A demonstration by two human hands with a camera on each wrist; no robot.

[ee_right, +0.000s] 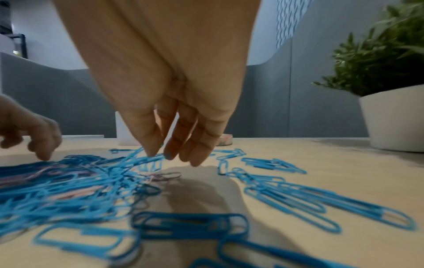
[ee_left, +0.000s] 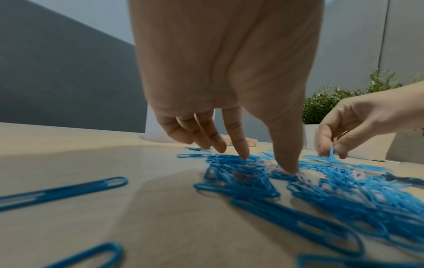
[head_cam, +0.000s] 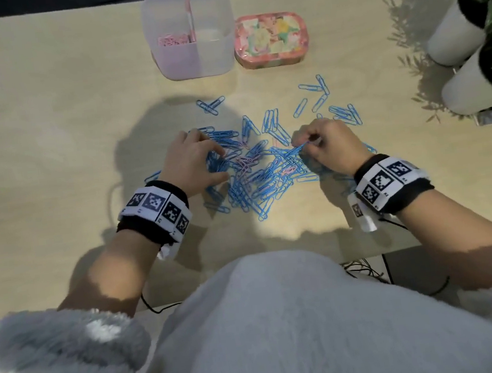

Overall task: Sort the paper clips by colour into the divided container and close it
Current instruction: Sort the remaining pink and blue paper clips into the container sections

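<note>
A heap of blue paper clips (head_cam: 255,170) with a few pink ones (head_cam: 246,163) mixed in lies on the wooden table. My left hand (head_cam: 195,158) rests on the heap's left part, its extended fingers (ee_left: 238,145) and thumb pressing down on clips. My right hand (head_cam: 319,141) pinches blue clips (ee_right: 146,156) between thumb and fingers at the heap's right side and lifts them slightly. The translucent divided container (head_cam: 191,36) stands open at the back, with pink clips (head_cam: 173,39) in its left compartment.
A floral pink lid or tin (head_cam: 271,40) lies right of the container. Two white pots with green plants (head_cam: 465,48) stand at the right edge. Loose blue clips (head_cam: 320,95) are scattered between the heap and the pots.
</note>
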